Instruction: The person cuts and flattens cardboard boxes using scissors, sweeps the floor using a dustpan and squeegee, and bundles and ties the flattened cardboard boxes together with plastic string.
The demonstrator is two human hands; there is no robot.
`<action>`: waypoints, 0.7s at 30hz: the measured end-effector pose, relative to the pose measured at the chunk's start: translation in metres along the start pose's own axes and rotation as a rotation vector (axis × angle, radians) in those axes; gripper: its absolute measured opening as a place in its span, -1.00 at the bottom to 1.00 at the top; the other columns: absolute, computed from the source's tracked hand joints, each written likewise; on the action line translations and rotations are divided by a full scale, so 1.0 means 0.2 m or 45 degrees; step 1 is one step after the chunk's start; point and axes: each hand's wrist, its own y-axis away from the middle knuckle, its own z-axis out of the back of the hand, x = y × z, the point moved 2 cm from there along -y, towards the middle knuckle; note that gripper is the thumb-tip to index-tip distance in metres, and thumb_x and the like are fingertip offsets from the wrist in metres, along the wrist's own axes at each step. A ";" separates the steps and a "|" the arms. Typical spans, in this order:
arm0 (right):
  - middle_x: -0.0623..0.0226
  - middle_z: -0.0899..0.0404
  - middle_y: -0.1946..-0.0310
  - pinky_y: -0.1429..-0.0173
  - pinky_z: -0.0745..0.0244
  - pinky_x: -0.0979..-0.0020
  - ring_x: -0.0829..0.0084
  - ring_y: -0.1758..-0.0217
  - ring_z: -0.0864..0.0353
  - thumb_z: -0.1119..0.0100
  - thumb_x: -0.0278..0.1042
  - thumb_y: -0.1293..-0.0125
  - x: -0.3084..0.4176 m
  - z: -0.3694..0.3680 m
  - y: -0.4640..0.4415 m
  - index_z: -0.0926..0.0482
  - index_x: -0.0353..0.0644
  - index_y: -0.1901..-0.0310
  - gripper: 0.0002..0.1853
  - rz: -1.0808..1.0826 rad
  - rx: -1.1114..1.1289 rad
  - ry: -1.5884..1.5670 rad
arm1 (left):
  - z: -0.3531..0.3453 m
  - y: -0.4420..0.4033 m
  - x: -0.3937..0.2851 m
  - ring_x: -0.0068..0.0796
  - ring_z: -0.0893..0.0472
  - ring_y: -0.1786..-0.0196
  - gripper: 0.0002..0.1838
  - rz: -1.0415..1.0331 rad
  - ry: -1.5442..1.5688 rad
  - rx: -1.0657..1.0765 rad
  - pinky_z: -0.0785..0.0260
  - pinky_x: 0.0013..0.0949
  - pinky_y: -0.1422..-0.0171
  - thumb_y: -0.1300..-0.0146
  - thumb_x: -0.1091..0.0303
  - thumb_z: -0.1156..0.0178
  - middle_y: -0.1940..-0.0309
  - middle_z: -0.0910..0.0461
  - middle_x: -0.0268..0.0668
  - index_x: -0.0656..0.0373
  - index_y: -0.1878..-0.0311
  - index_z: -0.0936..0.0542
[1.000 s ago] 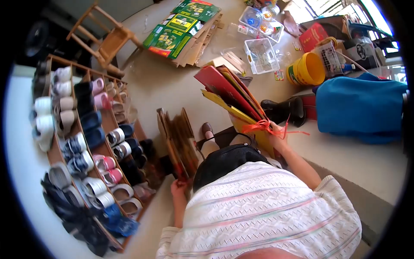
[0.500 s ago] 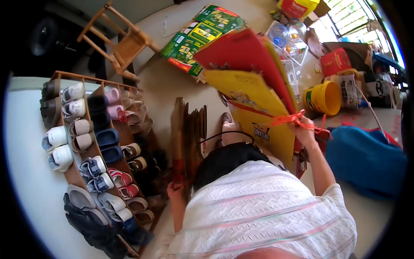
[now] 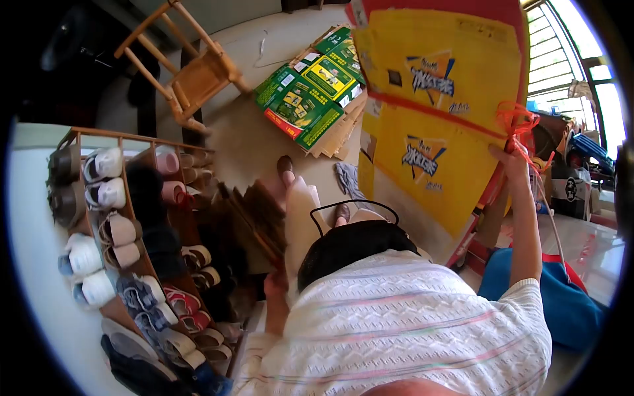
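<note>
My right hand (image 3: 512, 158) is closed on the red string (image 3: 518, 129) tied round a bundle of flattened yellow and red cardboard (image 3: 422, 152), which hangs upright at the right. Low on the left, my left hand (image 3: 276, 285) is blurred, its fingers closed at the lower end of a second bundle of brown cardboard (image 3: 254, 218) beside the shoe rack. A black bag (image 3: 356, 254) lies against the front of my body, its handle loop standing up.
A shoe rack (image 3: 142, 198) full of shoes stands at the left. A wooden chair (image 3: 198, 79) and flattened green boxes (image 3: 310, 96) are on the floor ahead. A blue cloth (image 3: 548, 303) and boxes (image 3: 571, 191) are at the right.
The yellow and red bundle has risen and swung right with my right hand, its yellow side now facing me. The brown bundle has tilted to the left. My view has shifted.
</note>
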 end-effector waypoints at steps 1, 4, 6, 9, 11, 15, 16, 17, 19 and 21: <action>0.30 -0.59 0.18 0.04 -0.44 0.45 0.48 0.16 -0.56 -0.21 -0.59 -0.01 0.03 -0.04 -0.09 -0.50 -0.32 0.06 -0.62 -0.028 -0.042 -0.033 | 0.01 -0.10 0.03 -0.30 -0.48 0.24 -0.77 0.129 0.203 0.033 -0.41 -0.33 0.16 -0.08 0.36 -0.04 0.31 -0.47 -0.14 0.33 0.26 -0.48; 0.27 -0.58 0.15 0.05 -0.45 0.44 0.45 0.16 -0.57 -0.23 -0.55 -0.04 0.08 -0.17 -0.33 -0.50 -0.30 0.04 -0.62 -0.122 -0.114 -0.220 | 0.17 -0.34 0.06 -0.22 -0.51 0.25 -0.77 0.833 1.662 0.261 -0.43 -0.21 0.23 -0.11 0.34 -0.01 0.29 -0.49 -0.05 0.33 0.28 -0.48; 0.26 -0.58 0.14 0.05 -0.46 0.43 0.44 0.15 -0.57 -0.25 -0.53 -0.03 0.13 -0.31 -0.48 -0.50 -0.29 0.05 -0.62 -0.086 -0.158 -0.400 | 0.30 -0.58 -0.08 -0.19 -0.54 0.29 -0.78 0.670 1.063 0.124 -0.43 -0.18 0.27 -0.12 0.33 -0.02 0.30 -0.51 -0.04 0.31 0.27 -0.47; 0.24 -0.57 0.13 0.03 -0.47 0.39 0.39 0.13 -0.58 -0.28 -0.53 -0.02 0.25 -0.53 -0.67 -0.50 -0.27 0.05 -0.61 -0.090 -0.310 -0.433 | 0.37 -0.93 -0.46 -0.20 -0.56 0.38 -0.79 0.575 0.668 0.245 -0.43 -0.17 0.35 -0.13 0.34 -0.04 0.35 -0.54 -0.13 0.26 0.23 -0.47; 0.21 -0.57 0.12 0.01 -0.47 0.37 0.36 0.13 -0.58 -0.29 -0.54 -0.01 0.29 -0.65 -0.77 -0.50 -0.27 0.05 -0.60 -0.225 -0.350 -0.521 | 0.36 -1.12 -0.85 -0.27 -0.57 0.33 -0.71 0.659 0.583 0.082 -0.43 -0.19 0.34 -0.17 0.24 -0.08 0.31 -0.55 -0.20 0.22 0.12 -0.46; 0.14 -0.53 0.08 -0.01 -0.48 0.32 0.26 0.07 -0.55 -0.27 -0.57 -0.02 0.29 -0.91 -0.91 -0.45 -0.32 0.01 -0.57 -0.303 -0.393 -0.703 | 0.27 -1.43 -1.48 -0.35 -0.58 0.25 -0.45 0.660 0.755 0.520 -0.43 -0.23 0.30 -0.20 -0.15 -0.02 0.27 -0.56 -0.30 0.12 -0.03 -0.43; 0.13 -0.52 0.07 -0.01 -0.48 0.32 0.25 0.06 -0.54 -0.27 -0.57 -0.02 0.29 -0.98 -0.94 -0.44 -0.32 0.00 -0.56 -0.281 -0.396 -0.732 | 0.21 -1.52 -1.55 -0.24 -0.55 0.16 -0.37 0.694 0.818 0.643 -0.41 -0.10 0.19 -0.19 -0.20 0.02 0.14 -0.50 -0.21 0.07 -0.16 -0.29; 0.14 -0.51 0.04 -0.03 -0.47 0.29 0.23 0.01 -0.51 -0.25 -0.58 -0.03 0.29 -1.05 -0.95 -0.41 -0.32 -0.03 -0.54 -0.268 -0.408 -0.730 | 0.14 -1.60 -1.63 -0.12 -0.52 0.08 -0.27 0.722 0.880 0.768 -0.39 0.03 0.07 -0.19 -0.24 0.06 0.00 -0.44 -0.13 0.02 -0.29 -0.15; 0.18 -0.51 0.03 -0.07 -0.45 0.28 0.26 0.01 -0.51 -0.25 -0.59 -0.03 0.31 -1.18 -0.96 -0.41 -0.29 -0.03 -0.53 -0.276 -0.390 -0.773 | 0.00 -1.69 -1.83 -0.15 -0.47 -0.04 -0.29 0.618 0.904 0.835 -0.33 -0.02 -0.08 -0.20 -0.25 0.11 -0.07 -0.41 -0.13 0.04 -0.28 -0.20; 0.18 -0.50 0.03 -0.09 -0.44 0.28 0.26 0.00 -0.51 -0.25 -0.59 -0.03 0.24 -1.29 -1.00 -0.41 -0.28 -0.04 -0.53 -0.345 -0.362 -0.879 | -0.09 -1.66 -2.06 -0.19 -0.42 -0.13 -0.30 0.423 1.090 0.836 -0.27 -0.10 -0.19 -0.22 -0.24 0.12 -0.12 -0.39 -0.14 0.07 -0.27 -0.23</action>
